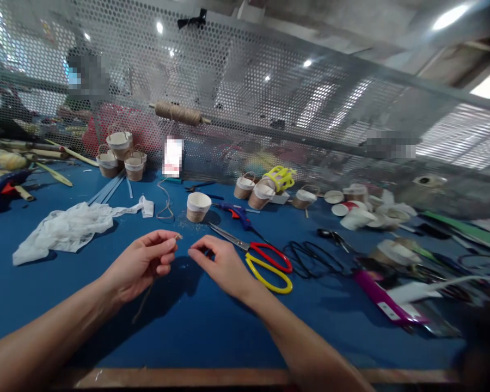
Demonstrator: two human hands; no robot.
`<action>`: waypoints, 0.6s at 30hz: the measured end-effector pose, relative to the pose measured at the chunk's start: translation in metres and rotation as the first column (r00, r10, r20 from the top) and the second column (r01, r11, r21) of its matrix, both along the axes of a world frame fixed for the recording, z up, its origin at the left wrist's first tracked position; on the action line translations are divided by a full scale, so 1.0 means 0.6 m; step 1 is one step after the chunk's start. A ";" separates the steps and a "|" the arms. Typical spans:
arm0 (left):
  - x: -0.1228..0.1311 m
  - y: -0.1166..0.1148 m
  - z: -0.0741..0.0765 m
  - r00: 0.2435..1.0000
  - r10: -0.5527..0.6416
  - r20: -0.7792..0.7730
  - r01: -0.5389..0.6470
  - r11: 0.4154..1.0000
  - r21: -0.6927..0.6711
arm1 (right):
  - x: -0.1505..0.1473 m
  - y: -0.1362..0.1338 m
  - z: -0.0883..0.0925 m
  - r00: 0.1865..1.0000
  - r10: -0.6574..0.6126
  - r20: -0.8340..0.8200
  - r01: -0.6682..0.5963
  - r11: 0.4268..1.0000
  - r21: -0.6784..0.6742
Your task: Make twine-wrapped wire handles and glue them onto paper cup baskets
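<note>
- Along the near edge of the desk (212, 337): a wooden strip (188, 377), with both forearms reaching in over it.
- Left hand (141, 261): thumb and fingers closed on a thin piece of twine (178, 237); its frayed tip stuck out past the fingertips, a loose tail hung below the palm.
- Right hand (224, 267): just beside the left, apart from it, fingers bent, thumb toward the twine tip; could not tell whether anything was pinched.
- Right of that hand: scissors (248, 246), one handle red, one yellow, blades pointing toward a small cup. Farther right, a coiled black cord (312, 258) and a purple and white power strip (387, 299).
- Left side: crumpled white cloth (71, 228), flat on the blue surface.
- Beyond the hands: the cup (198, 209), upright, brown wrap, white rim. Blue glue gun (237, 214) on its side, nozzle near the cup.
- Far left: three handled baskets (120, 142), grouped, one above the others. Upright device (173, 158) nearby, screen blurred.
- Back: perforated metal panel (245, 81) carrying a twine spool (177, 113) on a rod; behind the mesh, a person, indistinct.
</note>
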State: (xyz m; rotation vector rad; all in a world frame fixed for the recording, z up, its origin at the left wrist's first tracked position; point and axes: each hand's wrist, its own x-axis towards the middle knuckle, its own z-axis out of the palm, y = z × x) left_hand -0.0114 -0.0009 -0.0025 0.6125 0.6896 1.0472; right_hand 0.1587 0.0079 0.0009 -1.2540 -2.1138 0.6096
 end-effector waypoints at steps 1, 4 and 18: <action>0.000 -0.001 0.000 1.000 -0.001 -0.002 0.001 1.000 -0.002 | -0.003 -0.001 -0.010 1.000 0.001 -0.010 -0.001 1.000 -0.011; 0.001 -0.002 0.000 1.000 0.000 -0.012 0.000 1.000 -0.010 | -0.009 -0.002 -0.033 0.998 0.010 -0.055 -0.015 0.996 -0.085; 0.009 -0.008 -0.002 0.997 -0.028 -0.077 0.029 1.000 0.001 | -0.007 -0.011 -0.021 0.759 -0.116 -0.640 -0.206 0.890 -0.406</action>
